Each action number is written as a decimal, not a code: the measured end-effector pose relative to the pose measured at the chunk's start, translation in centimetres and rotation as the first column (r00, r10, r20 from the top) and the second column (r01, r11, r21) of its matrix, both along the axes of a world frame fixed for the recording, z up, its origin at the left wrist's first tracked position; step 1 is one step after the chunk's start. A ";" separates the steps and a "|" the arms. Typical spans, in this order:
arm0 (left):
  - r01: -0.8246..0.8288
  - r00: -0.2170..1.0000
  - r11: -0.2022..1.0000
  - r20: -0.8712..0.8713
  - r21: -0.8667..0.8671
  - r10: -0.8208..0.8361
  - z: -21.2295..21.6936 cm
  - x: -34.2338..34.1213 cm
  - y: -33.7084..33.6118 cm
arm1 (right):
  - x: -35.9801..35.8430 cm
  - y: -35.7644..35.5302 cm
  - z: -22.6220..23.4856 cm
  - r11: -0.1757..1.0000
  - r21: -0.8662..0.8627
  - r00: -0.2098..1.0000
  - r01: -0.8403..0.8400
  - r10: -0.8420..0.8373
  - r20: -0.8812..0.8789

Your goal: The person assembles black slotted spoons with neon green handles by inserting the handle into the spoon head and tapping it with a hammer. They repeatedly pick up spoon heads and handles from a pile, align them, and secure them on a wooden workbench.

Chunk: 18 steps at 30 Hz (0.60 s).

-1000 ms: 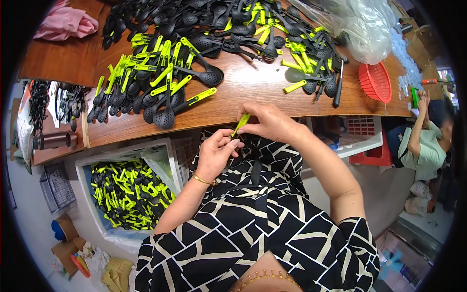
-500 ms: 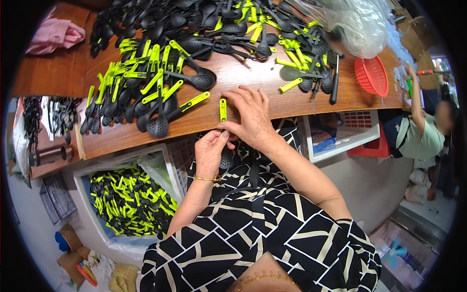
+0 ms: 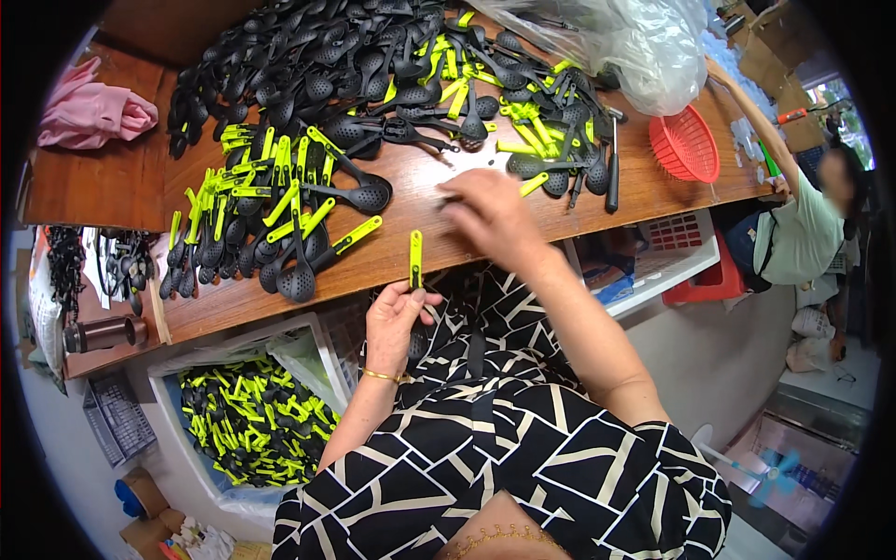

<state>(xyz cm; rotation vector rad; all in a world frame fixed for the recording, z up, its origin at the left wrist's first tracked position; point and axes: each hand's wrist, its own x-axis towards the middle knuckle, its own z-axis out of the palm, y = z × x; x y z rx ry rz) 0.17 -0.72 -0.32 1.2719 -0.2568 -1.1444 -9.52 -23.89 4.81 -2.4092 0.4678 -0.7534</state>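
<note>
My left hand holds a black slotted ladle with a yellow-green handle upright at the near edge of the wooden table; the ladle's black bowl hangs below my fingers. My right hand is stretched out over the table, fingers loosely apart and a little blurred, holding nothing, close to loose yellow-green handles. A row of finished ladles lies to the left. Behind it is a heap of black ladle heads.
A white crate of finished ladles stands below the table on my left. A red basket, a clear plastic bag and a pink cloth lie on the table. Another person sits at the right.
My right hand let go of the ladle's handle and reached forward over the table. My left hand now holds the ladle alone, upright at the table edge.
</note>
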 end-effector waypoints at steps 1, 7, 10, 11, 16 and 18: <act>0.023 1.000 1.000 0.007 0.007 -0.023 0.5 -0.2 0.2 | -0.3 -2.4 0.1 0.994 -0.069 0.996 0.082 -0.080 0.037; 0.059 0.995 0.997 0.081 -0.046 -0.056 3.3 -0.7 -0.6 | -2.3 -11.0 1.0 0.820 -0.485 0.825 0.303 -0.480 -0.296; 0.046 0.994 0.994 0.099 -0.100 -0.036 3.5 -0.1 -1.4 | -1.5 -12.9 1.0 0.869 -0.450 0.767 0.207 -0.430 -0.477; 0.059 0.996 0.994 0.072 -0.088 -0.052 3.5 0.1 -1.8 | -1.4 -13.9 0.1 0.906 -0.345 0.793 0.246 -0.393 -0.465; 0.067 0.998 0.997 0.008 -0.049 -0.067 3.4 0.7 -3.3 | -1.5 -15.2 2.1 0.960 -0.045 0.916 0.277 -0.278 -0.289; 0.052 0.999 0.997 0.002 -0.052 -0.052 2.5 1.1 -3.7 | -1.6 -15.5 2.7 0.938 0.004 0.900 0.346 -0.331 -0.283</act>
